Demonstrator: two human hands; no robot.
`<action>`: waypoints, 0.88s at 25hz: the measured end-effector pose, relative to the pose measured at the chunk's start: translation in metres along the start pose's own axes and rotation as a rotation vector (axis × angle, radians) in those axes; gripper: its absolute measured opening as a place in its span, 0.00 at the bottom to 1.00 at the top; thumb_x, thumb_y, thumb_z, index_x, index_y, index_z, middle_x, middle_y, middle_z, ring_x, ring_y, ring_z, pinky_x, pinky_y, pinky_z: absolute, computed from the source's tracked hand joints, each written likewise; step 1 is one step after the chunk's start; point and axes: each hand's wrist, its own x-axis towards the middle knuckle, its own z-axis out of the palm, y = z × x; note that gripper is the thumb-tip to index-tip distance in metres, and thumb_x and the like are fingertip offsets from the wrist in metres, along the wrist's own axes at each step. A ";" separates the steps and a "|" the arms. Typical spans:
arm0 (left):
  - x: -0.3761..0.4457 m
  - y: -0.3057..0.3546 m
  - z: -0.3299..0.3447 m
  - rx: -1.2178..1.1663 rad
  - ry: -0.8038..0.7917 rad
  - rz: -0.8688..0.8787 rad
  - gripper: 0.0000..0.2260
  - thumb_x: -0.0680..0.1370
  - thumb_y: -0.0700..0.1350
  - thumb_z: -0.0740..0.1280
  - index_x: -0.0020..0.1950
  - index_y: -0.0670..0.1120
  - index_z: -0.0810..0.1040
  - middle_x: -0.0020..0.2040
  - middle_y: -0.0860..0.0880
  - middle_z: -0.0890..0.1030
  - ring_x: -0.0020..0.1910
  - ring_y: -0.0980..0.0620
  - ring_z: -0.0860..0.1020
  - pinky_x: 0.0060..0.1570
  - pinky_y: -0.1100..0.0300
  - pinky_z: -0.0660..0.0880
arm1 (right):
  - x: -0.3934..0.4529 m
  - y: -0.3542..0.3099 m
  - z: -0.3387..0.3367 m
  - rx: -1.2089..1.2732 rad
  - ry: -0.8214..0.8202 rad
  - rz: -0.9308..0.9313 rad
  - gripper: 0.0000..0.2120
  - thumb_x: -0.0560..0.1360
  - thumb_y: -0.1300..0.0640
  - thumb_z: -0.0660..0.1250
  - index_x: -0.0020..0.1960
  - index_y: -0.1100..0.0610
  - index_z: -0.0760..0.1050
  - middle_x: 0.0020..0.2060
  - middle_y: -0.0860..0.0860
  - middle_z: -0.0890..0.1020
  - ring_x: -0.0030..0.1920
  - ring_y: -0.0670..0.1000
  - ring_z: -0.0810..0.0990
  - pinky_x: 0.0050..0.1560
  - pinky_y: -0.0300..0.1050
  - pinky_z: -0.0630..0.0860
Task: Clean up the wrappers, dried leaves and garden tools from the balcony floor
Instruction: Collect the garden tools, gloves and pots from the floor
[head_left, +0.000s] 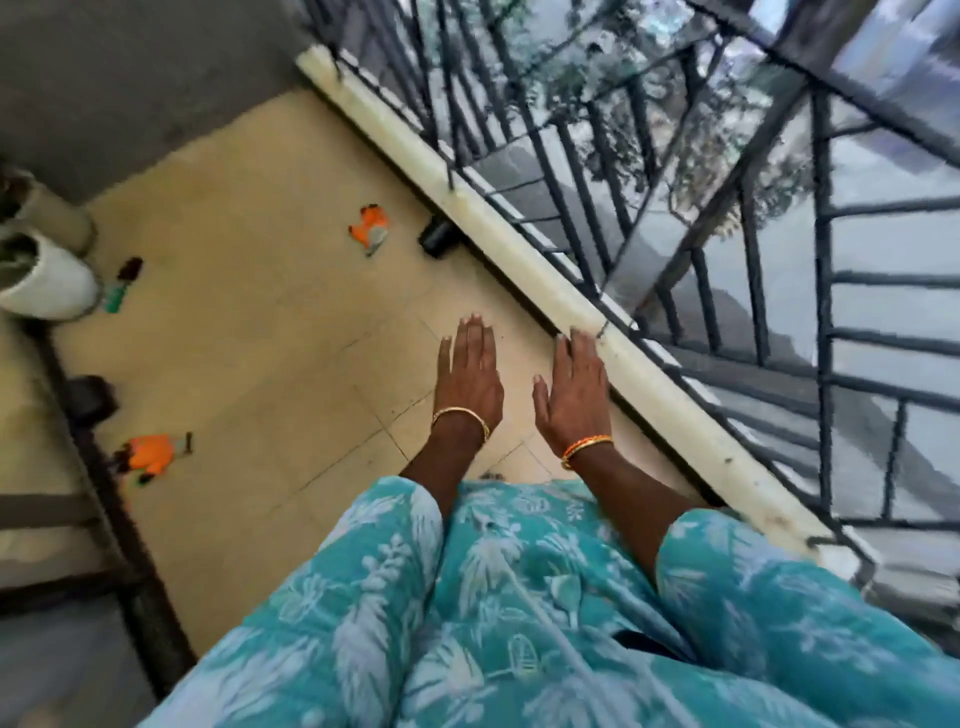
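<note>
My left hand (470, 376) and my right hand (571, 395) are stretched out side by side above the beige tiled balcony floor (260, 291), palms down, fingers straight, holding nothing. An orange wrapper (370, 226) lies on the floor farther ahead, near the railing ledge. A second orange wrapper (150, 454) lies at the left by the door track. A small green item with a dark piece (120, 286) lies beside a white pot. The frame is blurred, so no dried leaves or garden tools can be made out.
A white pot (47, 278) stands at the far left. A small black object (436, 236) sits against the cream ledge (519, 249) under the dark metal railing (727, 234). A dark door track (98, 467) with a dark block runs along the left.
</note>
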 end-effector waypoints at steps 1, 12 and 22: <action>-0.009 -0.009 0.000 -0.001 0.017 -0.092 0.30 0.80 0.46 0.53 0.78 0.39 0.43 0.78 0.40 0.44 0.77 0.43 0.43 0.74 0.47 0.41 | 0.007 -0.011 -0.002 0.004 -0.035 -0.088 0.28 0.75 0.50 0.53 0.68 0.66 0.65 0.69 0.65 0.66 0.71 0.64 0.63 0.68 0.60 0.65; -0.131 -0.086 0.007 -0.159 0.093 -0.829 0.30 0.81 0.47 0.51 0.77 0.39 0.41 0.78 0.40 0.41 0.77 0.43 0.41 0.74 0.47 0.40 | 0.001 -0.144 0.003 0.037 -0.220 -0.772 0.28 0.78 0.51 0.56 0.73 0.65 0.59 0.72 0.63 0.61 0.74 0.61 0.57 0.71 0.57 0.57; -0.154 -0.222 -0.003 -0.200 0.161 -0.898 0.30 0.82 0.49 0.51 0.77 0.40 0.40 0.78 0.41 0.40 0.77 0.44 0.40 0.74 0.49 0.41 | 0.016 -0.276 0.037 0.035 -0.140 -0.846 0.31 0.75 0.46 0.50 0.71 0.65 0.62 0.71 0.63 0.64 0.72 0.62 0.62 0.68 0.59 0.62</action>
